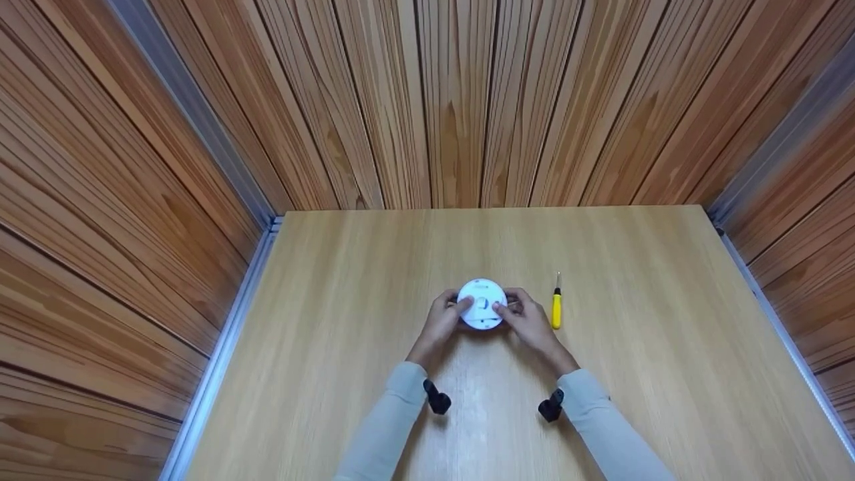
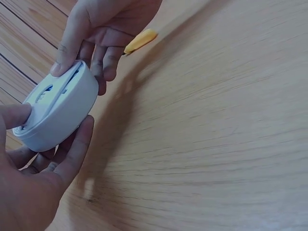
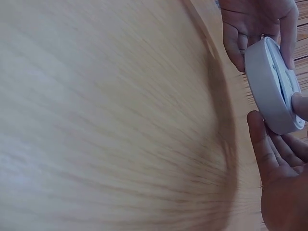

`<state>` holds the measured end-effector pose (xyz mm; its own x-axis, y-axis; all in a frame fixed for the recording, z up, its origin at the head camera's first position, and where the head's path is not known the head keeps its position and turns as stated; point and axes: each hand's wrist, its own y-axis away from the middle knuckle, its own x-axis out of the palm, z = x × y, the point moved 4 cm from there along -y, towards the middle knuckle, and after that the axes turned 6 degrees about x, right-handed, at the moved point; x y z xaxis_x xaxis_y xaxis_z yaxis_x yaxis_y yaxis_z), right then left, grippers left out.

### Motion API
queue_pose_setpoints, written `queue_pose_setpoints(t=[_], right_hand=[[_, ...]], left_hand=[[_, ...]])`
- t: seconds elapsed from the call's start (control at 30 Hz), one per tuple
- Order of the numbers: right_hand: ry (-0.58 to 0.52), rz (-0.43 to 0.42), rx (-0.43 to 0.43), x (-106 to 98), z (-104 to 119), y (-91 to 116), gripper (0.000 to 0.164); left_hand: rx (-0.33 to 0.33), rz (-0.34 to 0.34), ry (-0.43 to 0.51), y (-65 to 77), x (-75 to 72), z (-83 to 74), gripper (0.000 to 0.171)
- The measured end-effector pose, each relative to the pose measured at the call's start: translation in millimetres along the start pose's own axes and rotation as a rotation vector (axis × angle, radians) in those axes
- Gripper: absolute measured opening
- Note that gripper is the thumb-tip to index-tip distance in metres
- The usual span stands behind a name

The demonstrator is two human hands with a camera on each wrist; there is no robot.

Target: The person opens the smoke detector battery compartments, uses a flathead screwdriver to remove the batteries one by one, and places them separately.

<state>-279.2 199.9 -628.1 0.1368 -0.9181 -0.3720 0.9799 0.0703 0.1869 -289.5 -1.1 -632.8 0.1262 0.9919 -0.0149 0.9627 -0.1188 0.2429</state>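
Both hands grip a round white plastic device [image 1: 482,321], thick like a smoke detector, held up above the table. My left hand [image 1: 443,318] has it by the left edge, thumb on the flat face and fingers behind. On the opposite edge my right hand [image 1: 530,319] pinches it the same way. In the left wrist view the device [image 2: 67,115] is tilted, and a narrow gap runs between its face plate and the deep outer rim. The face has a small central opening and slots. Its underside is hidden by the fingers [image 3: 262,144].
To the right of my right hand lies a screwdriver [image 1: 556,310] with a yellow handle, its tip pointing away from me. The wooden table [image 1: 334,321] has plank walls [image 1: 461,120] at the back and both sides, with metal rails [image 1: 220,374] along its side edges.
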Motion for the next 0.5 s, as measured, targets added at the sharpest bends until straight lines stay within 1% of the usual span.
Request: queue_pose_setpoints(t=[0.13,0.27,0.37,0.5], right_hand=[[0.042,-0.019,-0.053,2,2,0,0.046],[0.077,-0.05,-0.139,4,7,0,0.043],[0.125,-0.067,-0.21,5,13,1,0.042],[0.217,-0.065,-0.288,9,20,5,0.043]], left_hand=[[-0.022,0.005,-0.002,-0.8,-1.1,2.0,0.044],[-0.028,0.003,-0.029,-0.7,-2.6,3.5,0.047],[0.015,0.009,-0.046,-0.2,-2.3,3.9,0.045],[0.054,0.013,-0.049,1.2,-2.2,5.2,0.041]])
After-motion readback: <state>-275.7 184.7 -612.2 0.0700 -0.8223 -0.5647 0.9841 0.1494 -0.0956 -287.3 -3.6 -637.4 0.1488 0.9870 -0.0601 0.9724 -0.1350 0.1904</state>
